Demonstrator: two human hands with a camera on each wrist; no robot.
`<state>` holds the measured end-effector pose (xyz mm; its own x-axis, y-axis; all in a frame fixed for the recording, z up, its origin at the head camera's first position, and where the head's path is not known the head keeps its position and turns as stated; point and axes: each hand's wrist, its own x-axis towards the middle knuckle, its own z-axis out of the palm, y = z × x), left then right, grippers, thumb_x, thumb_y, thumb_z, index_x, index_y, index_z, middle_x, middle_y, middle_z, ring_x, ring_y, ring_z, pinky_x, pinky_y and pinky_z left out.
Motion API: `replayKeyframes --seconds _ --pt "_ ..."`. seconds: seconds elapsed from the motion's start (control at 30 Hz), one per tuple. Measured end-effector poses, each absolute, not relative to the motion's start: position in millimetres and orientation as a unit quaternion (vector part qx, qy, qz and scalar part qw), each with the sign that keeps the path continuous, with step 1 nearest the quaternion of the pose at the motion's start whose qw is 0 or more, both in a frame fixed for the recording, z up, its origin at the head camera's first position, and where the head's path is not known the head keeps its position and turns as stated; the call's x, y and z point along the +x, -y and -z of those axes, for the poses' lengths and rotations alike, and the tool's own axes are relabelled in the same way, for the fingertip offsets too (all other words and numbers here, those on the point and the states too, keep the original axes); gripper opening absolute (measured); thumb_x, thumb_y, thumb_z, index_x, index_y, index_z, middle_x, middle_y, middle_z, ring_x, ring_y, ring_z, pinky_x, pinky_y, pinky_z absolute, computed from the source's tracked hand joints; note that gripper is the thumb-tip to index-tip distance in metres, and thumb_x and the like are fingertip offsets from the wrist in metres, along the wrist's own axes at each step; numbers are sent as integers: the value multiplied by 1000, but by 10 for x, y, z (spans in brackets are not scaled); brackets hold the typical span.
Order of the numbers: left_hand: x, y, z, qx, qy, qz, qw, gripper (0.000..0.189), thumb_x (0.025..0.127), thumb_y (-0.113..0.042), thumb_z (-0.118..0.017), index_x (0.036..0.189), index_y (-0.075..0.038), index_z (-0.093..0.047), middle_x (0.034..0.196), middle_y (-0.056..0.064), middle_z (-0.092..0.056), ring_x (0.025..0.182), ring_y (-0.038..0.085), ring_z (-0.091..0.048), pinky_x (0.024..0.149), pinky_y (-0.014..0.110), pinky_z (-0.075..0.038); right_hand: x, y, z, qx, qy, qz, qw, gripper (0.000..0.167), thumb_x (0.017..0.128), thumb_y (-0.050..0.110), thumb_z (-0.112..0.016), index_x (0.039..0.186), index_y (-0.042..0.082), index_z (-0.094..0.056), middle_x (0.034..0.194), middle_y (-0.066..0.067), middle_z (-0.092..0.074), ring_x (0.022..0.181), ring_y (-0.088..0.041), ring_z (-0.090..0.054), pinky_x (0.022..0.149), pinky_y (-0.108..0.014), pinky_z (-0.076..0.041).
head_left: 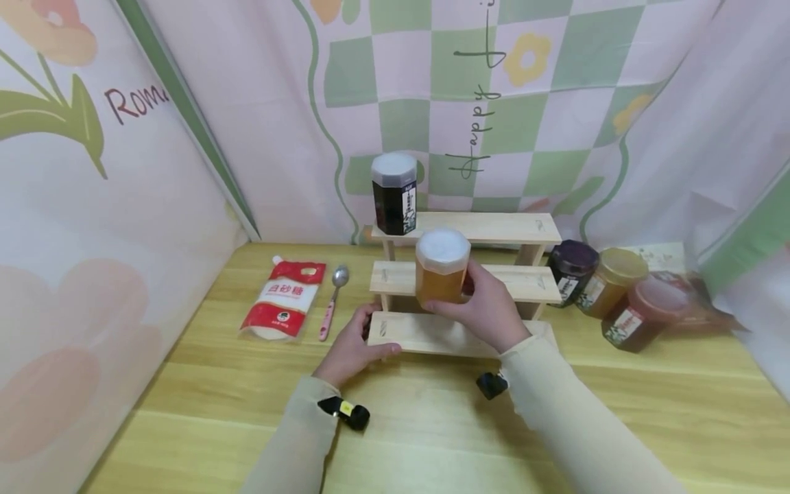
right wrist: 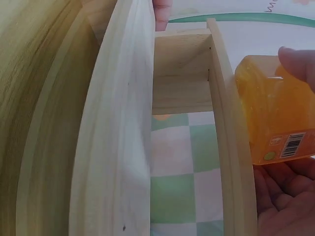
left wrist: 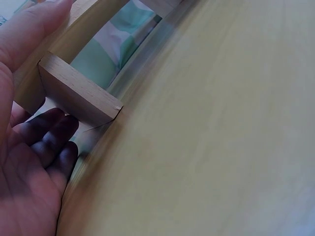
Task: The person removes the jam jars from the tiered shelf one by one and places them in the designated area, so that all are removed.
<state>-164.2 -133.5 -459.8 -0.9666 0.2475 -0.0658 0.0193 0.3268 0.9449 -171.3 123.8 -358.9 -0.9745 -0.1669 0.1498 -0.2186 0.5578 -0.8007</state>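
Note:
My right hand [head_left: 484, 309] holds an amber jar with a whitish lid [head_left: 441, 274], thumb on one side and fingers on the other. In the right wrist view the jar [right wrist: 275, 105] is right at the edge of the middle shelf of a three-step wooden rack [head_left: 524, 280]. At the left end of the lowest step, my left hand [head_left: 358, 348] grips the rack, thumb at the front edge. The left wrist view shows curled fingers [left wrist: 56, 135] by the rack's side board [left wrist: 78, 91]. A dark jar with a white lid [head_left: 395, 195] stands on the top step's left end.
Right of the rack stand a dark jar [head_left: 570, 271], a yellow-lidded jar [head_left: 611, 281] and a reddish jar [head_left: 644, 312], with a red-and-white packet [head_left: 710, 312] behind. A red-and-white sugar bag [head_left: 285, 300] and a pink-handled spoon [head_left: 334, 302] lie to the left. Patterned curtains [head_left: 457, 103] hang behind.

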Motion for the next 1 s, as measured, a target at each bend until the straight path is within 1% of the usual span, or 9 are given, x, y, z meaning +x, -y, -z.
replayKeyframes --seconds 0.1,0.27,0.5,0.63,0.8,1.0 --pt "-1633 1324 4593 83 -806 -577 101 88 75 -41 -89 146 -22 -40 142 4 -51 124 25 -51 105 46 -43 -1663 -1300 3591 101 885 -454 32 85 73 44 -89 142 14 -50 134 -11 -61 117 -32 -60 99 -53 -48" --pt "-1644 1305 4588 79 -807 -575 109 91 73 -43 -89 146 -24 -39 143 2 -50 126 24 -51 106 46 -42 -1553 -1428 3592 81 887 -453 43 85 72 47 -89 140 12 -51 133 -13 -61 118 -33 -58 99 -55 -46" --pt "-1674 1315 4591 85 -807 -575 103 89 74 -40 -89 146 -21 -40 142 4 -52 125 25 -52 105 47 -43 -1449 -1476 3685 88 877 -464 84 81 73 38 -91 139 11 -52 131 -11 -61 118 -32 -58 98 -55 -46" --pt "-1683 1327 4615 87 -805 -578 106 90 75 -40 -89 147 -21 -39 142 5 -52 125 25 -52 105 47 -43 -1366 -1500 3757 80 864 -487 98 84 72 34 -92 140 10 -51 132 -11 -61 120 -31 -56 99 -55 -45" --pt "-1678 1336 4627 86 -802 -583 103 90 75 -38 -90 147 -21 -39 141 5 -52 124 25 -52 105 47 -44 -1255 -1564 3824 56 855 -500 125 86 70 29 -94 142 9 -50 132 -13 -60 119 -31 -53 102 -57 -39" --pt "-1677 1349 4638 85 -806 -577 101 91 74 -41 -89 147 -20 -39 141 5 -52 124 25 -51 105 47 -43 -1157 -1711 3911 22 854 -503 132 93 69 22 -94 146 9 -45 141 -17 -54 128 -38 -47 108 -67 -28"
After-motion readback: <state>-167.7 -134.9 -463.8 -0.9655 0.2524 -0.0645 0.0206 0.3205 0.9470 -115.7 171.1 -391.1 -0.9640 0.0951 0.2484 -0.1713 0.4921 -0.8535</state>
